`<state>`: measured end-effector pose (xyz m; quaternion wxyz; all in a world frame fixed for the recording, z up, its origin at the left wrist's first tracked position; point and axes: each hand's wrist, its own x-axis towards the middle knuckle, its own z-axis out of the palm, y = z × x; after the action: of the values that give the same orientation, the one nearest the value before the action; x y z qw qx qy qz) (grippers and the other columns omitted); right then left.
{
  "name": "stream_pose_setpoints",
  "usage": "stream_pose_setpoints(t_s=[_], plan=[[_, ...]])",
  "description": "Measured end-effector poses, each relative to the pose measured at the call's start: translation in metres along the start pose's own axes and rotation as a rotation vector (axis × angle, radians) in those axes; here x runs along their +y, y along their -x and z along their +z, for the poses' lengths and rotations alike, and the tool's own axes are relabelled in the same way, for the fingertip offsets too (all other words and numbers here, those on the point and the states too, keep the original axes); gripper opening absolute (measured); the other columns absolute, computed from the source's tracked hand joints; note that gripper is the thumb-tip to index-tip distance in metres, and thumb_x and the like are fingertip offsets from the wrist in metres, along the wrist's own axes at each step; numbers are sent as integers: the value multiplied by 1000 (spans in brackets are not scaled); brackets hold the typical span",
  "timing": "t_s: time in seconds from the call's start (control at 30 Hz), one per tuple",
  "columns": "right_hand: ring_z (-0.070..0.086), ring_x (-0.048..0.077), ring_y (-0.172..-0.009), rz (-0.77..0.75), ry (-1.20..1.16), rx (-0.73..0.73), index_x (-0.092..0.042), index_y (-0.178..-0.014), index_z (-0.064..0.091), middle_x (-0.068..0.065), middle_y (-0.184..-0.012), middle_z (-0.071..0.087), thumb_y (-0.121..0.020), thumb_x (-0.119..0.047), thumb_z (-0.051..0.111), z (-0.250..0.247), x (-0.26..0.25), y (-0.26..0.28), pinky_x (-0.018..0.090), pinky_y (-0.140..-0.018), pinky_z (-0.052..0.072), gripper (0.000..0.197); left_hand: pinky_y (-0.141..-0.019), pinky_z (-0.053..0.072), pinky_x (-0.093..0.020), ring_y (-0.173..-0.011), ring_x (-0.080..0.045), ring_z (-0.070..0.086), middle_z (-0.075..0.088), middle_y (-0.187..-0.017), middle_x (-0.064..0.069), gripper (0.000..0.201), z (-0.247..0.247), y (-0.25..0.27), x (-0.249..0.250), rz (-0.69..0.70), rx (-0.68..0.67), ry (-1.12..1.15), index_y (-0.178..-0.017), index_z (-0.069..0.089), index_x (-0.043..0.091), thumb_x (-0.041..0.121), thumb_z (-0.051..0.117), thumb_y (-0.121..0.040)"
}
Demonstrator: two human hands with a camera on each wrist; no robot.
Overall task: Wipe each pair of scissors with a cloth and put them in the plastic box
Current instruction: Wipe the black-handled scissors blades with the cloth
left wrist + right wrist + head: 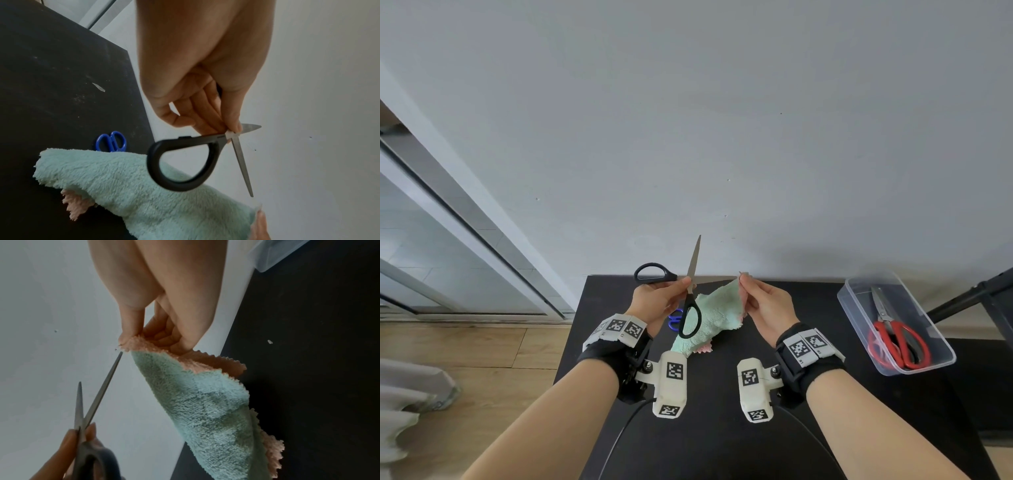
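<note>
1. The left hand [659, 297] is pinching the black-handled scissors [690, 297] right at the pivot, thumb and fingertips closed on the metal. The blades are spread wide open: one is pointing up and away toward the wall, the other is running sideways toward the right hand [763, 303], so there's no single long axis.
2. One handle loop is sticking out to the left, and the other is hanging down toward the person over the cloth [714, 317].
3. The right hand is pinching a corner of that mint-green cloth, held up just beside the sideways blade's tip. The rest is draping down onto the black table [808, 342].
4. The right wrist view is showing the cloth's pink underside and scalloped edge, barely visible from the head camera.
5. The left wrist view is giving a clear look at the small blue scissors [111, 141] lying on the table. In the head view they're mostly hidden behind the hand and the black loop.
6. Only the head view is showing the clear plastic box [895, 322] at the table's right edge, with red-handled scissors [897, 335] lying inside, blades pointing away from the person.
7. Whether the blade tip is actually touching the cloth is hard to say.
</note>
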<state>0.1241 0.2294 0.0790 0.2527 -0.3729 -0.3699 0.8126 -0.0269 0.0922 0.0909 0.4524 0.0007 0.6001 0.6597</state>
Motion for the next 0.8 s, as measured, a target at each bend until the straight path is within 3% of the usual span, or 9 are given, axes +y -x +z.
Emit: stream_pose_setpoints(t_s=[0.17,0.27,0.37,0.47,0.57,0.67,0.8], plan=[[66,21,-81,57,-3,-46,3,-89,67,11,-80,69,-88,-5,62,3,12,4,33,-85,55,10,-67,41,-21,-78,-11,66,73,-87,-4,11,-2,-2,-1,-33,2,32,-94,69,8,13,69,-84],[60,27,-77,75,43,-96,0,-80,72,17,-81,63,-78,-17,71,14,19,9,32,-74,51,16,-66,40,-20,-75,-9,65,73,-83,0,8,4,-1,-3,-55,-33,20,-91,69,11,14,69,-84],[49,26,-76,56,94,-128,-8,-71,74,14,-74,59,-65,-29,78,24,24,9,32,-68,39,22,-69,39,-21,-76,-8,64,72,-82,2,2,9,0,-5,-66,-54,19,-86,69,13,14,69,-84],[54,24,-69,41,93,-136,-5,-74,73,11,-67,61,-74,-19,74,30,24,9,32,-67,42,15,-73,40,-22,-82,-10,63,70,-90,0,5,9,-1,-6,-71,-61,34,-89,68,13,15,69,-84],[53,19,-62,18,119,-148,0,-79,70,11,-64,58,-84,-9,68,36,24,9,24,-60,47,12,-75,41,-23,-85,-10,65,70,-92,0,11,11,1,-7,-64,-71,27,-94,69,10,15,68,-85],[46,16,-52,13,177,-107,2,-80,71,11,-61,55,-84,-11,69,40,25,6,22,-46,36,13,-73,41,-21,-75,-5,68,72,-86,0,13,13,4,-9,-35,-88,22,-97,70,4,12,65,-87],[47,16,-49,16,214,-85,-1,-75,70,10,-60,57,-84,-12,69,42,24,4,22,-44,36,15,-63,44,-17,-70,-6,69,72,-81,-3,11,13,2,-9,13,-56,-5,-92,70,2,10,67,-86]])
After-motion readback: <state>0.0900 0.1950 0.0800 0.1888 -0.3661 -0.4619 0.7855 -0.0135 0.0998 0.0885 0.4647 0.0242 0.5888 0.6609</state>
